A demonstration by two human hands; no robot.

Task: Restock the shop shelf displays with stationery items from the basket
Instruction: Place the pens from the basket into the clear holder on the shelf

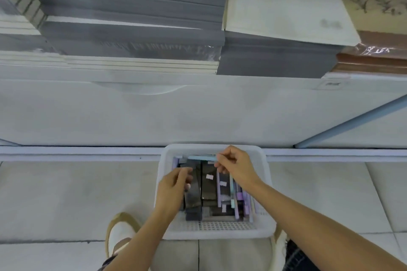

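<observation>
A tan-trimmed white shoe stands on the pale tiled floor.

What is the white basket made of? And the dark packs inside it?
The basket looks like matte white plastic: its wall is a moulded grid of small holes. The dark packs seem to have a shiny wrap, maybe clear film or glossy card, because light glints off them.

White basket holding dark packs
</observation>
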